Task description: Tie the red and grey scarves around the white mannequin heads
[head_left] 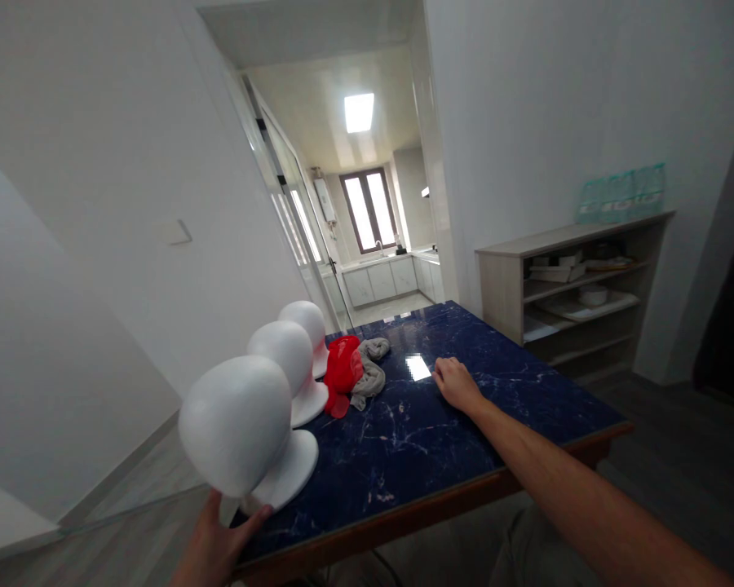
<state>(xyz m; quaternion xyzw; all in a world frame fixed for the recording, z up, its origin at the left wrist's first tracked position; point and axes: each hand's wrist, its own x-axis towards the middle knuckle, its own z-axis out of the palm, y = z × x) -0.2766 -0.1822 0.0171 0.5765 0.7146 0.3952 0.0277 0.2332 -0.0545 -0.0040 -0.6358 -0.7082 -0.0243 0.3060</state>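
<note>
Three white foam mannequin heads stand in a row along the left side of the table; the nearest head is largest in view, with a middle head and a far head behind it. My left hand is at the nearest head's lower part, thumb by its base and fingers partly hidden on the far side. Beside the heads lie a crumpled red cloth and a grey cloth. My right hand rests on the tabletop to their right, fingers curled, with nothing visible in them.
The blue marble-patterned table has a brown wooden edge. A shelf unit at the right carries several bottles on top and dishes inside. Behind the table, a doorway with a glass door leads to a kitchen.
</note>
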